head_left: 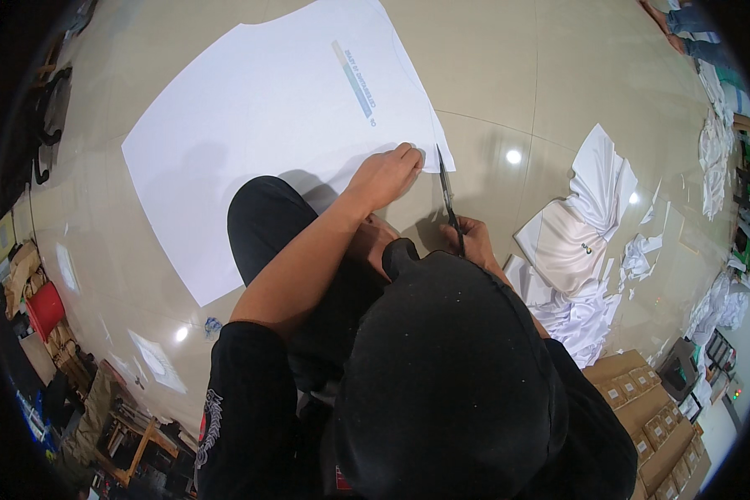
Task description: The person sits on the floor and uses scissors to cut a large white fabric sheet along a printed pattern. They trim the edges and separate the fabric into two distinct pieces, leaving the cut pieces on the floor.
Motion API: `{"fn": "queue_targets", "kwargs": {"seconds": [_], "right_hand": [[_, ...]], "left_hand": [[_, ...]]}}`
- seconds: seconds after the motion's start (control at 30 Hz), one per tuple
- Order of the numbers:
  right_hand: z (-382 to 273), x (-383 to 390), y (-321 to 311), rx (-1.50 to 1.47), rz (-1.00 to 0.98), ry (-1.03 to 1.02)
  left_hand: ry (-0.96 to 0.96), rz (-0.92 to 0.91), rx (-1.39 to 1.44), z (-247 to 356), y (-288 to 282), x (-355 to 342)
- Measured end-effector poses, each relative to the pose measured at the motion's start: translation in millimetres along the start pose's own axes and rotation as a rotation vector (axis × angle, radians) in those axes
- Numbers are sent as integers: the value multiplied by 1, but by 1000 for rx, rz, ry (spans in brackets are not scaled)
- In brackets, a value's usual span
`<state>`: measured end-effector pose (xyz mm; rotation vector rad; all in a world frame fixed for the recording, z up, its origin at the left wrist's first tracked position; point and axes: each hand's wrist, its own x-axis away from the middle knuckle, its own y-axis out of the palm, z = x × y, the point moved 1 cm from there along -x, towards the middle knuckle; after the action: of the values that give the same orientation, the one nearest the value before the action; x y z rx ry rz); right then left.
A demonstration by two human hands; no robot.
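Note:
A large white sheet [250, 125], cloth or paper I cannot tell, lies flat on the tiled floor, with a printed coloured strip and a faint line along its right side. My left hand [389, 175] is at its near edge, fingers curled and closed on the sheet. In my right hand [472, 240] are dark scissors [446, 190], its fingers wrapped round the handles. The blades point away from me and meet the sheet's near right corner, just right of my left hand. My dark-clad knee [267, 212] rests over the sheet's near part.
Crumpled white fabric [571, 229] lies on the floor at the right, with loose white scraps [640, 254] beside it. Cardboard boxes [654, 421] stand at the lower right. Another person's legs [696, 33] show at the upper right. Clutter with a red item [46, 310] lines the left.

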<state>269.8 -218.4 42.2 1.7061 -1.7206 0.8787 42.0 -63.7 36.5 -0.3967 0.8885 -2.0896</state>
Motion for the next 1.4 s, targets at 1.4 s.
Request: {"fn": "queue_targets", "kwargs": {"seconds": [1.4], "right_hand": [[-14, -15, 7, -72, 3, -20]], "left_hand": [[-55, -72, 7, 2, -3, 0]]}}
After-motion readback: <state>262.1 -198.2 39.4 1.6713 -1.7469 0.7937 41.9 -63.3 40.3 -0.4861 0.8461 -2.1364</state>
